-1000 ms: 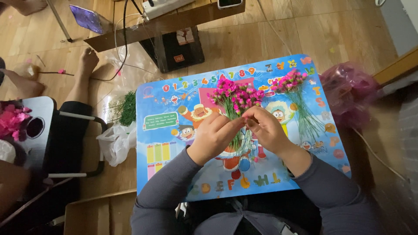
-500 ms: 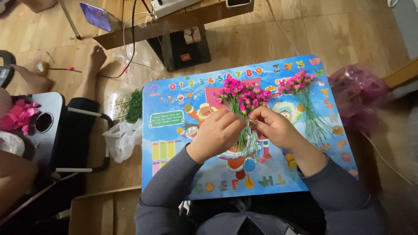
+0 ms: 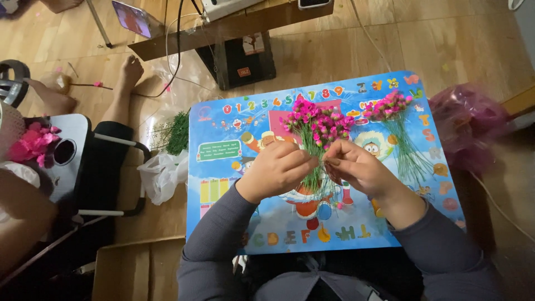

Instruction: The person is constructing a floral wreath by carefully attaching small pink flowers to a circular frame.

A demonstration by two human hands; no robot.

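My left hand (image 3: pixel 277 169) is closed around the green stems of a bunch of small pink artificial flowers (image 3: pixel 317 124), held upright over a blue children's table (image 3: pixel 234 184) printed with cartoons. My right hand (image 3: pixel 356 166) pinches the same stems from the right, fingertips meeting the left hand's. A second bunch of pink flowers with long green stems (image 3: pixel 397 129) lies flat on the table to the right of my hands.
A pink plastic bag (image 3: pixel 471 125) sits right of the table, a white plastic bag (image 3: pixel 163 175) and green sprigs (image 3: pixel 178 132) to its left. Another person's bare feet (image 3: pixel 127 78) rest on the wooden floor by a small grey table (image 3: pixel 72 134) bearing pink flowers (image 3: pixel 32 142). A cardboard box (image 3: pixel 139 270) lies at lower left.
My hands stay together on the flower stems with only small finger shifts. The view has drifted slightly.
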